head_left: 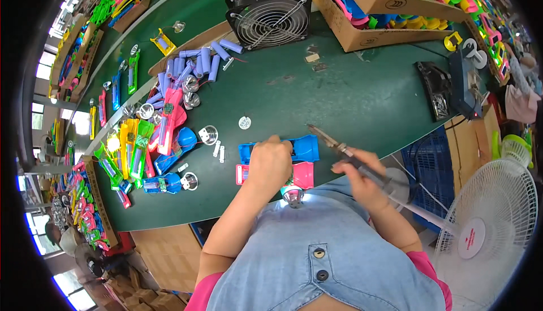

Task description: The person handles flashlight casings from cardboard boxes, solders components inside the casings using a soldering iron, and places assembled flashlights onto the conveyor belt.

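A blue plastic flashlight housing (307,148) lies on the green bench in front of me. My left hand (271,163) is closed over its middle, the curled fingers hiding what lies inside. Just nearer to me is a pink flashlight housing (304,175), partly under the same hand. At its near side sits a round reflector lamp (292,196), glowing white against my denim clothing. My right hand (365,181) is wrapped round the dark handle of a soldering iron (339,147). The iron's tip points up and left, above the bench, to the right of my left hand.
Purple battery cells (206,62) and coloured flashlight parts (133,150) are heaped at left. A black fan (268,22) stands at the back. Cartons of plastic parts (390,37) are back right, a soldering station (466,87) at the right edge, and a white fan (486,237) beyond.
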Demonstrator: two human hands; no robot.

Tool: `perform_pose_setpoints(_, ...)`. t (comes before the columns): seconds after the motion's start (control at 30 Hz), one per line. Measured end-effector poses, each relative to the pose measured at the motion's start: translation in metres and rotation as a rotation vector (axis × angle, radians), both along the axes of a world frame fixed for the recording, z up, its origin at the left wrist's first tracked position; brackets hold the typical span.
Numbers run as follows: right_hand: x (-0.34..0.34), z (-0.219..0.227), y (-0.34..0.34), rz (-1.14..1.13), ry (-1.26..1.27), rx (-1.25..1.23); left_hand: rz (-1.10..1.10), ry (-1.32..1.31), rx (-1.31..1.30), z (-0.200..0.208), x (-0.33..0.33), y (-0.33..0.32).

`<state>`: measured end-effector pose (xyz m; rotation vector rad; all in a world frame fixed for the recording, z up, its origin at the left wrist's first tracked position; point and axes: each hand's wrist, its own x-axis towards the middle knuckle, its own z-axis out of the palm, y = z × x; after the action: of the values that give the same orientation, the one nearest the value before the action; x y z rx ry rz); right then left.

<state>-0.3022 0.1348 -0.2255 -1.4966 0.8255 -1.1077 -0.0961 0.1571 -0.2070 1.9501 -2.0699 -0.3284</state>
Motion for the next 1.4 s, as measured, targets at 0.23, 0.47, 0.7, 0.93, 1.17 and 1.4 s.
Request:
perform_pose_setpoints(0.23,0.023,-0.009,0.006,0.357,0.296,-0.152,0.011,0.013,0.02,0.002,-0.002,0.0)
perform_pose_setpoints(0.47,0.02,-0.014,-0.002,0.372,0.346,-0.267,-0.088,0.181,0.11,0.024,0.011,0.012)
perform_pose_setpoints(0.7,0.016,-0.01,-0.024,0.354,0.289,-0.222,-0.079,-0.098,0.153,0.032,0.048,0.041)
perform_pose_setpoints(0.93,-0.002,-0.008,-0.027,0.128,0.184,-0.38,0.051,0.335,-0.086,-0.001,0.06,0.044)
perform_pose_setpoints(1.17,-0.02,-0.014,-0.039,-0.168,0.302,-0.362,-0.142,0.235,-0.232,-0.011,0.061,0.029)
perform_pose_setpoints(1.4,-0.028,-0.019,-0.052,-0.334,0.457,-0.453,-0.054,0.244,-0.487,0.074,0.115,-0.034)
